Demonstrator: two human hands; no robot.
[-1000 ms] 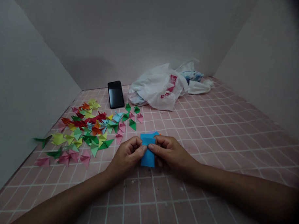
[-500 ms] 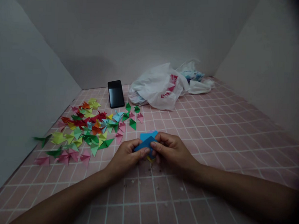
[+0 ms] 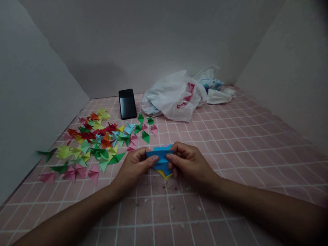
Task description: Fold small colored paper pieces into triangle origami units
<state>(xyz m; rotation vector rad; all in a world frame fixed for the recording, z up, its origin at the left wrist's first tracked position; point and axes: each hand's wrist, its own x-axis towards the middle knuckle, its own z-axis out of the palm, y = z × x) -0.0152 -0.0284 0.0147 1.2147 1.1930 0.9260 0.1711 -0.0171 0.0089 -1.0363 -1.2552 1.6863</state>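
A creased piece of blue paper (image 3: pixel 161 158) is stretched between my two hands, near the middle of the head view. My left hand (image 3: pixel 137 165) pinches its left end, thumb on top. On the other end, my right hand (image 3: pixel 188 161) grips with thumb and fingers. Beneath the held piece, more blue paper shows at the back, and a yellow paper corner (image 3: pixel 164 174) sticks out toward me. To the left of my hands lie many folded paper cranes (image 3: pixel 102 151) in green, yellow, pink, red, orange and light blue.
The table has a pink checked cloth (image 3: pixel 246 140). A black smartphone (image 3: pixel 127 104) lies behind the folded papers. White plastic bags (image 3: pixel 172 96) with red print rest at the back, beside a blue-patterned packet (image 3: pixel 212 83). Walls (image 3: pixel 167 37) enclose the back and sides. Small specks dot the cloth.
The blue paper has gone from slanted to level and stretched wider between my hands. My left hand has shifted slightly left, and more of the yellow corner below shows.
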